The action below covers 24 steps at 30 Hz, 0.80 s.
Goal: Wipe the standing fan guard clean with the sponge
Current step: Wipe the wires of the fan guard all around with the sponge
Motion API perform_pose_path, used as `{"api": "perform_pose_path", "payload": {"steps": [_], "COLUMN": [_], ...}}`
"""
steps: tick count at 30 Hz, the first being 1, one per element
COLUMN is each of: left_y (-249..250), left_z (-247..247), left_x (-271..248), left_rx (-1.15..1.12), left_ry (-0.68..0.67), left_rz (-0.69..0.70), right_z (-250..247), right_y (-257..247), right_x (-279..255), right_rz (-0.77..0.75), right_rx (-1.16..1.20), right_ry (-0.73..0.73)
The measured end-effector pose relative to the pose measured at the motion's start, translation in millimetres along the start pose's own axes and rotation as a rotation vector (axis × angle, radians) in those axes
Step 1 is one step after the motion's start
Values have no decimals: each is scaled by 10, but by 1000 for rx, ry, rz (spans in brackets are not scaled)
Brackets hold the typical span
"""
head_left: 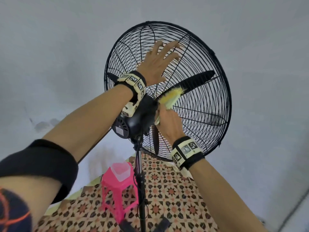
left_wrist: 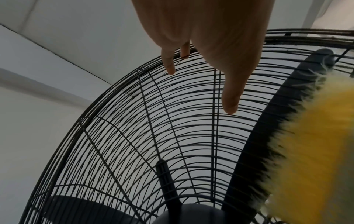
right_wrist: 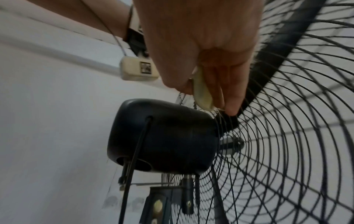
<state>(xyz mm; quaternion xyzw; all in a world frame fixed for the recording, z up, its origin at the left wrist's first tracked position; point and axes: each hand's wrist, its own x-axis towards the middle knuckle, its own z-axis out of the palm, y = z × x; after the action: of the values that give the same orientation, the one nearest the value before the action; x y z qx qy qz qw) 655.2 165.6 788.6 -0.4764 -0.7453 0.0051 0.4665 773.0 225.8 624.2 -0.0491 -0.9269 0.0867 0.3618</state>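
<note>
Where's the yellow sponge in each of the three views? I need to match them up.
Head: sponge at centre, against the rear guard beside the motor housing.
Left wrist: right edge, blurred yellow.
Right wrist: a pale sliver pinched under the right hand.
Shared landmark: the motor housing.

We find no readable words, brand names or numbers. Black-and-white square code markers sit on the left wristband [head_left: 133, 82] and the right wristband [head_left: 185, 150]. A pale sticker on the motor housing [head_left: 122, 129] is too blurred for us to read.
</note>
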Motion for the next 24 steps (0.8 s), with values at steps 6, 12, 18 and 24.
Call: {"api": "perform_pose_path", "payload": {"steps": [6,12,18,24], "left_y": [153,106,175,72], "left_z": [-67,5,-8,64], "left_x": [60,24,39,38], "left_rx": [-35,-46,-154,-164], "left_ry": [-17,-29,12,11], "left_rz": [-15,-58,-43,-35], "right_z": [-63,-147,-100,17], "right_y": [-11,87,-98,42], "right_x": [-58,-74,-137,-103], "right_rz": [38,42,82,-19], "right_rx": [-28,8,-2,55], "right_ry": [-38,-94,-59,-103]}}
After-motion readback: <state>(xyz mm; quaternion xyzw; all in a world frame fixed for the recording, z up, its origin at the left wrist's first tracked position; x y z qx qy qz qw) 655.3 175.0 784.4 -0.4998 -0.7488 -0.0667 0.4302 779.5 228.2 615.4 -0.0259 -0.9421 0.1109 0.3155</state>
